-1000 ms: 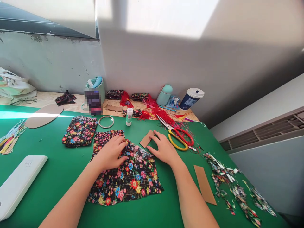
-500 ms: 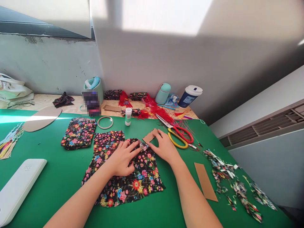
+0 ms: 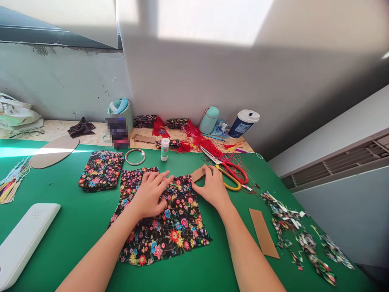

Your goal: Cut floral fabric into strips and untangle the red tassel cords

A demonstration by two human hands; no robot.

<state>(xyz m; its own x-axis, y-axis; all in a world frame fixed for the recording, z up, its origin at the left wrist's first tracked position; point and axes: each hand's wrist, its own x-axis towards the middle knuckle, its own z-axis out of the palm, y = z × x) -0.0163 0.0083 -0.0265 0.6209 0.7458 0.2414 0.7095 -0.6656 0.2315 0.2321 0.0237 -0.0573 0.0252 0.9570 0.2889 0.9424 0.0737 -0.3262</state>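
Note:
Black floral fabric point(image 3: 179, 227) lies spread on the green tabletop, its far right part smooth under a straight edge. Over its left half is my left hand point(image 3: 150, 194), fingers stretched out and apart, resting on or just above the cloth. My right hand point(image 3: 214, 188) is at the fabric's far right corner, thumb and fingers closed on a small piece of brown cardboard point(image 3: 198, 174). Part of that cardboard is hidden by the fingers. Directly beyond my right hand lie large scissors point(image 3: 232, 174) with red and yellow handles, blades pointing away to the left.
A folded stack of floral fabric point(image 3: 101, 171), a metal ring point(image 3: 135, 157) and a glue stick point(image 3: 164, 149) stand behind the cloth. To the right are a cardboard strip point(image 3: 263, 233) and fabric scraps point(image 3: 306, 239). A white device point(image 3: 27, 243) lies left; a cup point(image 3: 244, 123) stands at the back.
My left hand has drawn back slightly to the left, off the fabric's far edge. The bunched cloth between the hands now lies flatter, and my right hand has tilted the cardboard.

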